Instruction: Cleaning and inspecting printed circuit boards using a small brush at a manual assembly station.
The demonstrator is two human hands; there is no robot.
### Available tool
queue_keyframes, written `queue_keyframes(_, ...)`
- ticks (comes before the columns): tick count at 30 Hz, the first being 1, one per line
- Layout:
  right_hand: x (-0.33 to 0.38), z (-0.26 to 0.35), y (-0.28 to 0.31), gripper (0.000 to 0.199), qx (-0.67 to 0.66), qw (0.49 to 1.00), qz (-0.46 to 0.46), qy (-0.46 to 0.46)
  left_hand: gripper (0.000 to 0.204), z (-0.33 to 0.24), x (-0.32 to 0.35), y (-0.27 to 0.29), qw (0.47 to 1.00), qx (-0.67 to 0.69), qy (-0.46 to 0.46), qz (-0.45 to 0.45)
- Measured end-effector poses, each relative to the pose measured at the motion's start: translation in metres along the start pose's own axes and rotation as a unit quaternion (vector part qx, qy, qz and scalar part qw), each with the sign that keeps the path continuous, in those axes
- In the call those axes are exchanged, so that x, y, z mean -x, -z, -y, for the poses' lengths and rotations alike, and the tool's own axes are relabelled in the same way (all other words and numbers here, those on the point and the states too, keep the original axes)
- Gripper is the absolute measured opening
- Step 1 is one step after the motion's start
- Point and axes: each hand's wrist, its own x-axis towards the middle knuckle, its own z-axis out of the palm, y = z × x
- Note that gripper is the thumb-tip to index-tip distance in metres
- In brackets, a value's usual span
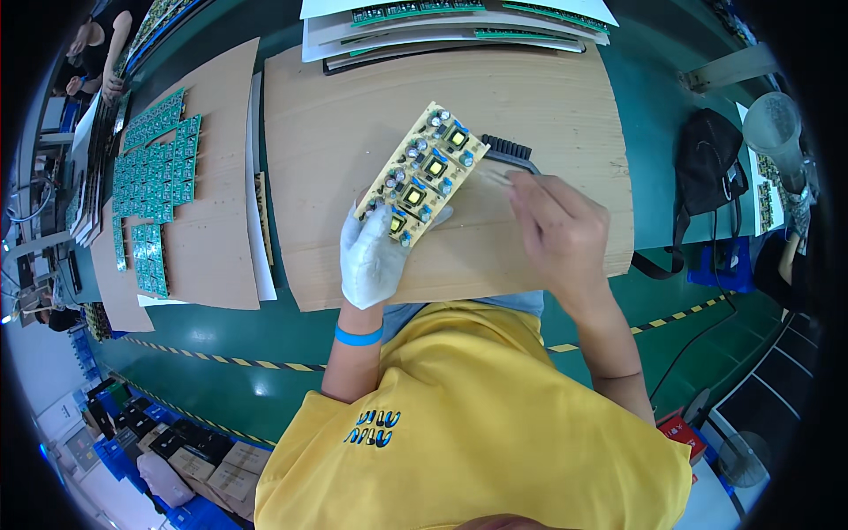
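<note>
A tan circuit board panel point(422, 177) is held tilted above the cardboard, its row of yellow-topped transformers, capacitors and blue parts facing up. My left hand point(371, 265), in a white glove, grips its lower end with the thumb on top. Just right of the panel, my bare right hand point(565, 225) is closed in a pinch. A thin, pale, blurred tool point(495, 177) reaches from its fingertips toward the panel's right edge; its kind is unclear. Beyond those fingertips is a black-bristled brush point(510, 152), its handle partly hidden by the hand.
Green circuit boards point(159, 172) cover a cardboard sheet on the left. Stacked white sheets with boards point(459, 31) stand at the far edge of my cardboard work surface point(309, 159). A black bag point(709, 163) is on the right. Another person point(110, 44) is at the far left.
</note>
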Motion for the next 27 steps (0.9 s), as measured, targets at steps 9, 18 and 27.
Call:
queue_keyframes(9,0.002,0.013,-0.010,0.012,0.013,0.998,0.051,-0.032,0.045,0.007,0.008,0.005,0.995,-0.078,-0.045,-0.034)
queue_keyframes(18,-0.002,0.019,-0.019,0.011,-0.001,0.998,0.050,-0.046,0.050,0.010,0.014,0.016,0.980,-0.183,-0.064,-0.041)
queue_keyframes(27,-0.005,0.022,-0.017,0.012,-0.004,0.999,0.029,-0.021,0.046,0.003,0.006,0.006,0.997,-0.065,-0.035,-0.027)
